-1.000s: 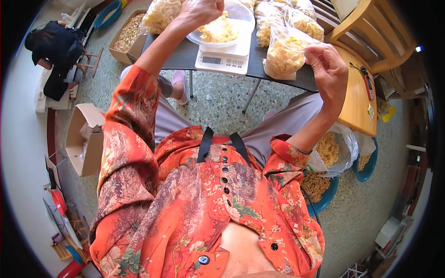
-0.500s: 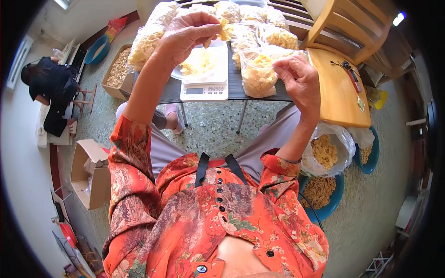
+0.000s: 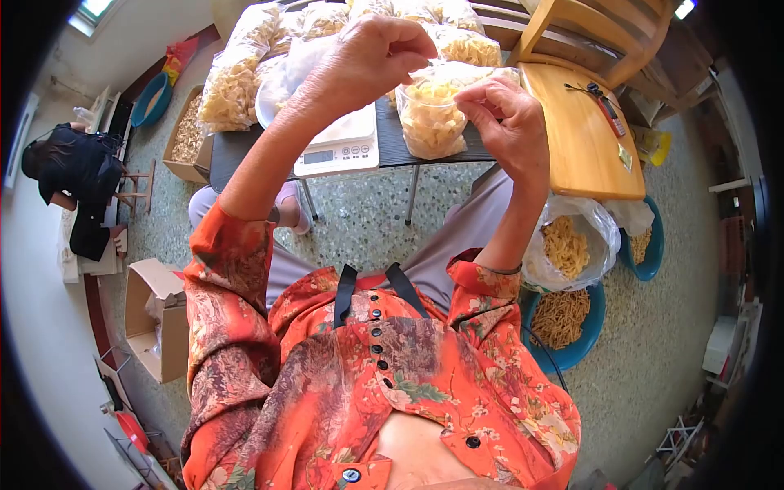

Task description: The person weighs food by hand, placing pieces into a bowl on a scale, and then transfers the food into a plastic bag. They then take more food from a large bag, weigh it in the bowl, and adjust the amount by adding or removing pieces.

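Note:
My left hand (image 3: 376,61) is raised over the table, its thumb and fingertips together just above the mouth of a clear plastic bag (image 3: 433,126). What is between those fingers, if anything, I cannot make out. The bag stands upright at the table's front edge, filled with pale yellow dried pieces. My right hand (image 3: 510,122) pinches the bag's rim on its right side. A white digital kitchen scale (image 3: 347,143) lies left of the bag. On it a pale bowl (image 3: 265,110) is mostly hidden by my left hand and forearm.
Several filled bags (image 3: 233,86) line the back and left of the dark table (image 3: 396,139). A wooden chair (image 3: 572,139) stands at the right, with an open plastic sack (image 3: 600,241) and blue basins (image 3: 592,335) below. Cardboard boxes (image 3: 151,322) and a seated person (image 3: 77,167) are at left.
My left hand has moved right and down, from above the scale to the bag's mouth; the yellow pieces it held no longer show. My right hand stays at the rim. The view has shifted slightly.

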Tool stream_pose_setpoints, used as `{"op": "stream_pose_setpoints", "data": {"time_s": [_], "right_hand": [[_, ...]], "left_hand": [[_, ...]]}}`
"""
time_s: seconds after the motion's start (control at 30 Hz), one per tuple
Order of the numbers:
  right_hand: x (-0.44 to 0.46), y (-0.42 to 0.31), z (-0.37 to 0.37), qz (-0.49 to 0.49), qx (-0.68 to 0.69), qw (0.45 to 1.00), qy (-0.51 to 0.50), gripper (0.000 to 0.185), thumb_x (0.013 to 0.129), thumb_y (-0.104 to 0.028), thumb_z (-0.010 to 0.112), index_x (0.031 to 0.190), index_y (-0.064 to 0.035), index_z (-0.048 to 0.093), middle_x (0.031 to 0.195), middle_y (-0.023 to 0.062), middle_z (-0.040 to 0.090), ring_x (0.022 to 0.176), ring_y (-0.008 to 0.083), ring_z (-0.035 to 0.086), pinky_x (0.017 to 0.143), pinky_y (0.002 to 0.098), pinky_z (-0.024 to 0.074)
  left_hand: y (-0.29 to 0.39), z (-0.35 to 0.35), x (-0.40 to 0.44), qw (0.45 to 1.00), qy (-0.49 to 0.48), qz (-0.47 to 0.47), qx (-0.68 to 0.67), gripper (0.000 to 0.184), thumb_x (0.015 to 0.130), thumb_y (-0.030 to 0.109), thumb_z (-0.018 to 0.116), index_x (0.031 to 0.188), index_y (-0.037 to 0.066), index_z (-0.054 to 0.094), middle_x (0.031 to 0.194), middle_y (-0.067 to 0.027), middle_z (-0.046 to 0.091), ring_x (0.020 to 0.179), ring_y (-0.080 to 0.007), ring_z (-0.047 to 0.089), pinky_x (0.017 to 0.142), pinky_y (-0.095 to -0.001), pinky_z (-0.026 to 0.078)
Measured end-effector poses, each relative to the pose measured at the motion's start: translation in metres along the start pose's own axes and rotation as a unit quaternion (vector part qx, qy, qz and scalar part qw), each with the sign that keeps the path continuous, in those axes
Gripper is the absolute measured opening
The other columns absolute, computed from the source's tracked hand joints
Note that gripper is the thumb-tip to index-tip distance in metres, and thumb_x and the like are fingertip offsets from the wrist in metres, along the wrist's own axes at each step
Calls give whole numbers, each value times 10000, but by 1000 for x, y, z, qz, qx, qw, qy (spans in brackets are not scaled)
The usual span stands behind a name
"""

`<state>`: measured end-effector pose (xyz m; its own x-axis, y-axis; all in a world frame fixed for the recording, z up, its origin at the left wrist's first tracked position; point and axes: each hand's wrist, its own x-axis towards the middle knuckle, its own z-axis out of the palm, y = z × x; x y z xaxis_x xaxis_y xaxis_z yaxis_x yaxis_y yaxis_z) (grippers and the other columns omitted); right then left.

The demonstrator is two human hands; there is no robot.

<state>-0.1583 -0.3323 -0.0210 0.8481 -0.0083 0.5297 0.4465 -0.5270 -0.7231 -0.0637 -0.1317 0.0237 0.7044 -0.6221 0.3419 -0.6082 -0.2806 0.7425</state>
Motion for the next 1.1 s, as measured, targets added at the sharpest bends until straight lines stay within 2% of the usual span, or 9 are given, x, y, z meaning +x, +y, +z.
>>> {"op": "stream_pose_setpoints", "data": {"time_s": [0.17,0.27,0.37,0.47,0.57,0.67,0.73,0.9,1.1], "right_hand": [[1,-2,-1,-14,-17,1000,7,74,806,1,695,879,5,701,849,122,658,744,228,642,656,309,511],[2,-2,1,-21,-38,999,8,76,801,8,691,877,8,699,844,127,656,748,240,646,666,311,515],[0,-2,0,-9,-33,999,9,79,805,13,697,883,14,685,866,120,651,753,222,649,682,303,521],[0,-1,2,5,-29,1000,0,82,816,4,707,891,19,677,876,111,648,759,200,649,687,294,525],[-1,-4,1,16,-33,999,-1,89,824,-11,714,896,21,673,875,105,645,762,183,646,690,288,527],[-2,-4,0,17,-37,999,1,92,827,-21,717,897,22,674,872,103,643,759,176,645,691,285,528],[-1,-3,0,14,-42,999,2,93,827,-22,718,897,22,675,869,103,643,756,174,646,692,283,528],[-2,-7,2,20,-28,999,-3,95,832,-25,717,898,30,675,866,109,647,736,175,651,691,280,530],[-2,-5,1,26,-25,999,-3,90,830,-19,716,894,30,675,871,108,646,747,174,652,695,280,531]], "left_hand": [[9,5,-8,989,-129,45,53,189,911,151,673,1013,-7,682,914,-57,672,907,-120,615,848,-286,504],[-7,31,-23,991,-64,110,27,470,789,285,791,1138,17,624,1001,-112,666,938,-249,632,828,-361,498],[1,40,-27,982,-105,95,124,583,711,229,813,1209,56,562,939,-179,613,948,-374,595,831,-431,493],[-20,51,-23,976,-66,130,163,547,753,161,766,1254,103,554,957,-161,631,933,-369,607,809,-438,499],[-18,32,-16,986,-23,166,26,507,762,114,761,1233,73,577,916,-116,636,883,-275,635,778,-388,518],[1,-10,-14,985,0,171,37,237,825,82,731,1047,30,668,885,-79,677,820,-166,652,747,-294,530],[-12,-36,-15,992,37,87,86,145,843,85,717,968,20,682,843,-63,688,759,-150,656,728,-274,534],[-97,-58,-23,968,-70,-83,228,126,839,47,697,956,7,674,930,-114,688,875,-259,656,772,-340,528],[-130,-45,-36,941,-37,-90,324,270,787,60,744,1051,85,691,1075,-98,635,998,-257,619,874,-401,492]]}}
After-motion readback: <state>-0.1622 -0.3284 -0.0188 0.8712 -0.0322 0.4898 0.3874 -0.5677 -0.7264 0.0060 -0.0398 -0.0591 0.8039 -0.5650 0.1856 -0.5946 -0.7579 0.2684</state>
